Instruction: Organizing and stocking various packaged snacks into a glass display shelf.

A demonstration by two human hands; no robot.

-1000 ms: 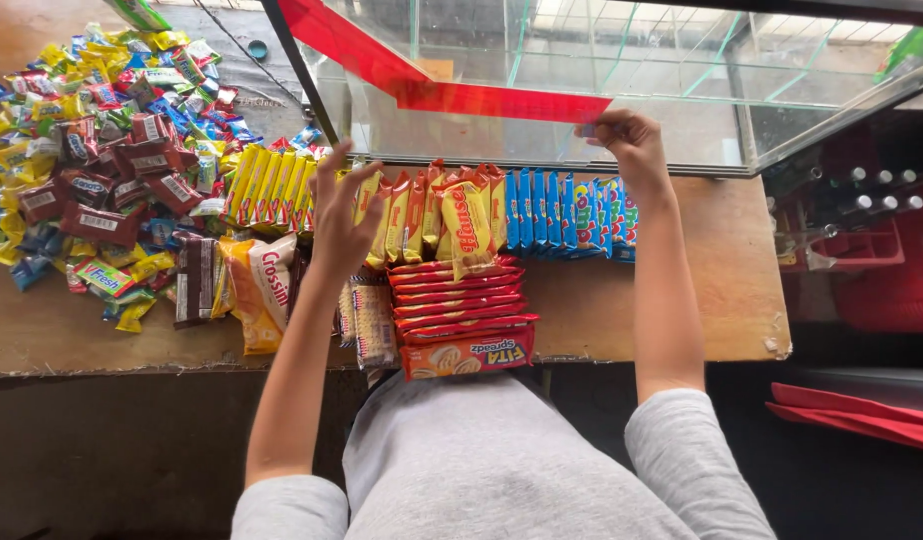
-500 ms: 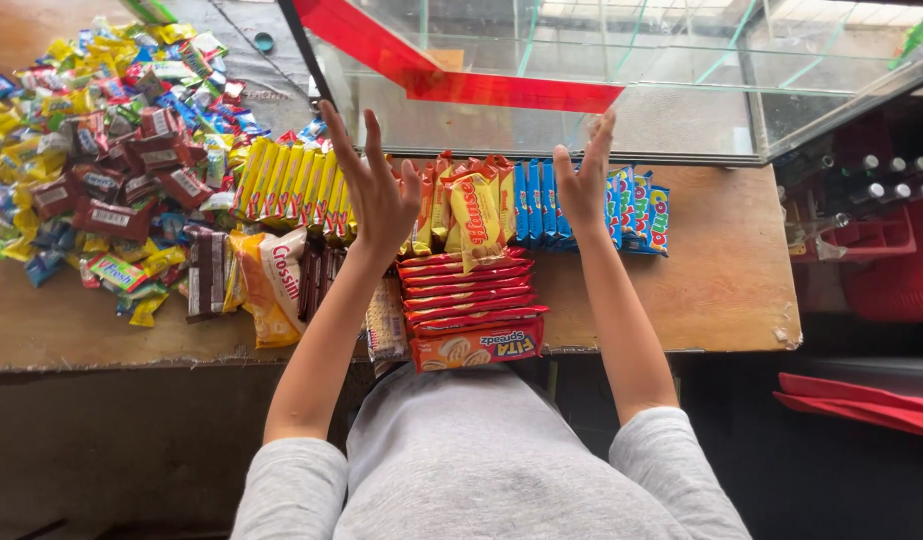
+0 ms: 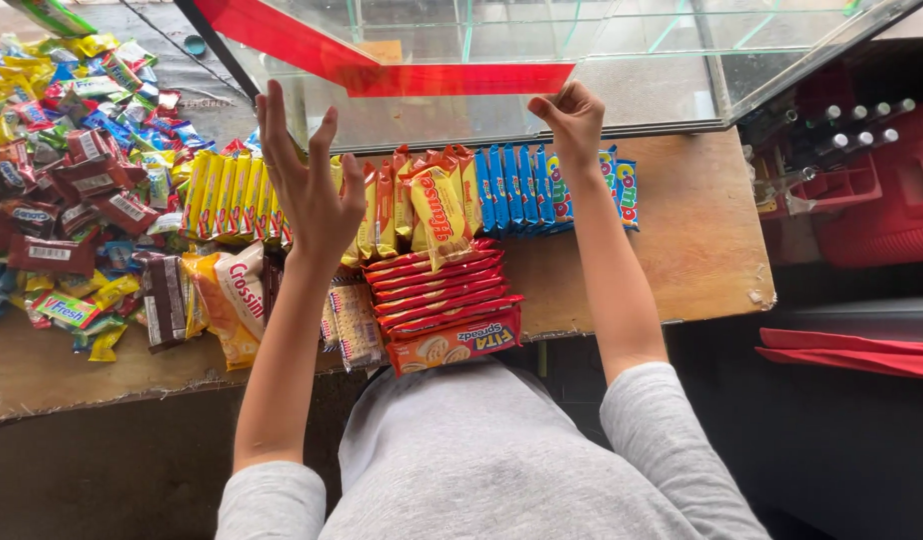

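Pinching the red strip (image 3: 462, 78), right hand (image 3: 574, 118) clenched; left hand (image 3: 307, 185) released beside it.

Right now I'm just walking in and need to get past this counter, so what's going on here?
A person in a grey top leans over a wooden counter covered with snack packets. The right hand pinches the red edge strip of a glass display case. The left hand is raised, open, fingers spread, holding nothing, above a row of yellow packets. Red biscuit packs are stacked near the front edge, with loose sweets heaped to the left.

Grey short-sleeved shirt (image 3: 502, 460), bare forearms
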